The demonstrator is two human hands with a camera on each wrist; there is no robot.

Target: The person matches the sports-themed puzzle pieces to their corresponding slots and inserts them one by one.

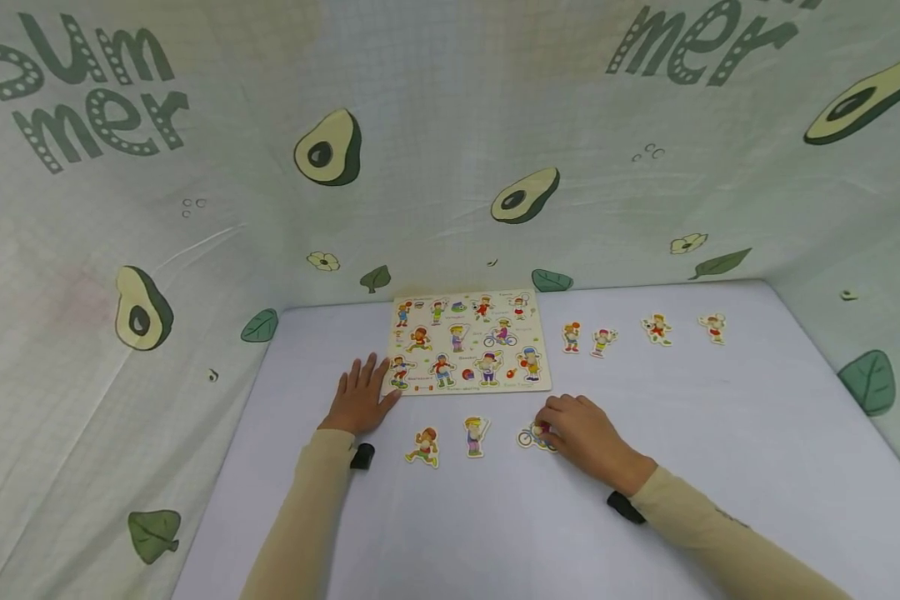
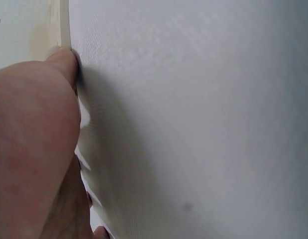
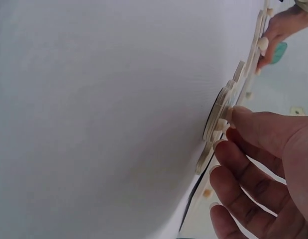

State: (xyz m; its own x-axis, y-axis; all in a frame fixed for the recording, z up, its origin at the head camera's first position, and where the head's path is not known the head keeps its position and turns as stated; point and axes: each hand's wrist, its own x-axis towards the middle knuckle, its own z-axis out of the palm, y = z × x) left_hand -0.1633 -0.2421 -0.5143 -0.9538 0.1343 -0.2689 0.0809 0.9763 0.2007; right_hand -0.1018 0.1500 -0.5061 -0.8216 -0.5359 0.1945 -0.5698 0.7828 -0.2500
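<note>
My right hand (image 1: 588, 437) pinches a bicycle-rider puzzle piece (image 1: 528, 437) by its small knob, thumb and index finger together. In the right wrist view this wooden piece (image 3: 214, 117) is seen edge-on at the tabletop, partly behind the fingertips. My left hand (image 1: 357, 400) rests with spread fingers at the near left corner of the wooden puzzle board (image 1: 480, 388), its thumb touching the board's edge. To the left of the bicycle piece lie a batter piece (image 1: 474, 437) and a runner piece (image 1: 423, 448).
Right of the board lie a ball-player piece (image 1: 572, 337), a piece with raised arms (image 1: 603, 342), a soccer piece (image 1: 656, 329) and a tennis piece (image 1: 713, 327). A cloth (image 1: 435, 208) printed with avocados hangs behind the white table (image 1: 450, 533).
</note>
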